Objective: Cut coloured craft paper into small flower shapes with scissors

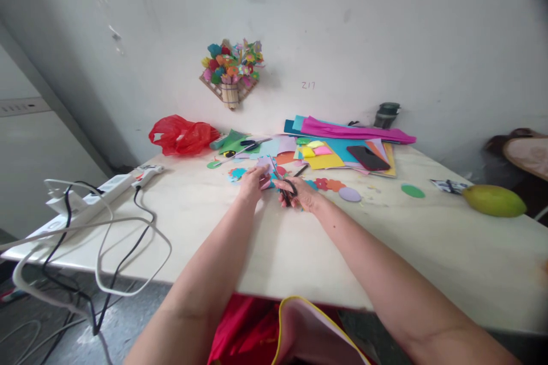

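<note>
Left hand (254, 181) pinches lilac paper (264, 163), likely to steady it; right hand's (303, 193) fingers curl round scissors (294, 187), in from the tabletop's (299, 262) front edge.

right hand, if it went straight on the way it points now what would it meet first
Most likely the left hand, which holds lilac paper; depth between the two hands is hard to judge.

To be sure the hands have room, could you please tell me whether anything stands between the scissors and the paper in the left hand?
Nothing visible does: the scissors in the right hand are close beside the light purple paper in the left hand. Whether they touch it is too small to tell.
</note>
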Action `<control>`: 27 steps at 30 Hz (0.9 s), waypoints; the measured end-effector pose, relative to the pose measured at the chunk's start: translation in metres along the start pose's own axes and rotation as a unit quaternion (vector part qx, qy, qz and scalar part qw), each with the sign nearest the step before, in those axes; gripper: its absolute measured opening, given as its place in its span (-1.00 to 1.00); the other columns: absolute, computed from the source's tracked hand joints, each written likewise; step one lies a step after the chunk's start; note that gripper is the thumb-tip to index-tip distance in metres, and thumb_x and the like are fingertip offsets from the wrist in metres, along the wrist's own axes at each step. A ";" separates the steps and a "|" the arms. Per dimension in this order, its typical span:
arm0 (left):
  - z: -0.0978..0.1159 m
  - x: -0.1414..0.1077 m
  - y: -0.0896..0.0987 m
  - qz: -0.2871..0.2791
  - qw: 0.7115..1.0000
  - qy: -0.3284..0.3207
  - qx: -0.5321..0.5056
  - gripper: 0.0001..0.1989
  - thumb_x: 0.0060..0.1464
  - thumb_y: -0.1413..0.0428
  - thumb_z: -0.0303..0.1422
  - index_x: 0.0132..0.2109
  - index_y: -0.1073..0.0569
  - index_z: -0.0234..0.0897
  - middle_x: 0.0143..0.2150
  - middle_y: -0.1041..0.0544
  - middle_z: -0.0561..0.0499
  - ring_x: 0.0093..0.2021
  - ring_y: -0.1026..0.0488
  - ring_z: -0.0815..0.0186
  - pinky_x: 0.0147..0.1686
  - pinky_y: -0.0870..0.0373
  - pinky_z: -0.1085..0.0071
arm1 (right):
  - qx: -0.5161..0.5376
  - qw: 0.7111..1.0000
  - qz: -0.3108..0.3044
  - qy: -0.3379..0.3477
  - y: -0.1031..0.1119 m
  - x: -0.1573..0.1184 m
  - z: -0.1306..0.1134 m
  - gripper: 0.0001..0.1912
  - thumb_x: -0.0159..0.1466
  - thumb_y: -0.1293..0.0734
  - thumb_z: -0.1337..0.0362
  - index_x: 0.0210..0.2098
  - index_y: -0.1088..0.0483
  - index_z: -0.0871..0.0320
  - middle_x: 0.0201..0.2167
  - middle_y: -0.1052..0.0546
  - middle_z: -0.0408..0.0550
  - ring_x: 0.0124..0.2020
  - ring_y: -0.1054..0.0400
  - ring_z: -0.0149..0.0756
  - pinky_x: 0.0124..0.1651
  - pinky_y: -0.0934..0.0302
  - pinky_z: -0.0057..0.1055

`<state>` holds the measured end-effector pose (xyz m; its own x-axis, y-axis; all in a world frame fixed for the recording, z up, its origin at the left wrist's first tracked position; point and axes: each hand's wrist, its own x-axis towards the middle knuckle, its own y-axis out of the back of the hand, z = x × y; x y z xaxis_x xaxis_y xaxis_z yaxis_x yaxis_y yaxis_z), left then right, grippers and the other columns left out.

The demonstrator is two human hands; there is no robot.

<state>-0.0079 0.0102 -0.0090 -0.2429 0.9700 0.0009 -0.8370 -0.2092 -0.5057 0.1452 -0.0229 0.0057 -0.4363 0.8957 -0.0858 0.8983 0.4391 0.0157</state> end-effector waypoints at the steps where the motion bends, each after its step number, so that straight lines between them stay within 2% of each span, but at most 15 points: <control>1: 0.000 0.000 0.000 0.003 1.000 0.003 0.001 -0.63 -0.45 -0.38 -0.34 -0.54 -0.32 -0.28 -0.60 -0.39 0.11 -0.56 -0.36 0.44 -0.56 -0.27 0.53 | -0.002 1.000 -0.002 0.002 0.000 0.001 0.001 -0.62 0.17 -0.42 0.00 -0.34 -0.36 0.21 -0.65 -0.48 -0.10 -0.72 -0.33 -0.45 -0.81 0.06 -0.64; 14: -0.004 -0.002 -0.004 0.036 0.999 0.014 -0.008 -0.64 -0.39 -0.38 -0.34 -0.49 -0.34 -0.28 -0.59 -0.39 0.12 -0.59 -0.33 0.47 -0.55 -0.30 0.52 | -0.005 1.000 0.000 0.015 0.001 0.005 0.006 -0.63 0.17 -0.42 0.00 -0.39 -0.36 0.21 -0.65 -0.47 -0.12 -0.73 -0.32 -0.47 -0.82 0.04 -0.63; 19: -0.004 -0.003 -0.006 0.049 0.998 0.011 -0.023 -0.69 -0.39 -0.36 -0.37 -0.45 -0.40 -0.28 -0.52 -0.42 0.10 -0.52 -0.37 0.45 -0.50 -0.33 0.51 | -0.008 1.000 0.008 0.016 0.000 0.004 0.005 -0.62 0.16 -0.43 -0.01 -0.40 -0.34 0.20 -0.65 -0.46 -0.12 -0.73 -0.31 -0.47 -0.82 0.05 -0.64; 27: -0.008 -0.001 -0.006 0.063 0.997 0.014 -0.032 -0.70 -0.35 -0.35 -0.36 -0.46 -0.38 -0.27 -0.53 -0.41 0.11 -0.47 -0.43 0.40 -0.45 -0.32 0.49 | -0.004 1.000 0.023 0.008 -0.001 0.003 0.004 -0.59 0.14 -0.43 -0.04 -0.42 -0.31 0.19 -0.67 -0.45 -0.14 -0.74 -0.29 -0.48 -0.82 0.09 -0.64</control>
<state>0.0014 0.0114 -0.0127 -0.3299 0.9397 -0.0903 -0.7671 -0.3226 -0.5545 0.1427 -0.0206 0.0019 -0.3960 0.9157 -0.0684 0.9167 0.3985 0.0281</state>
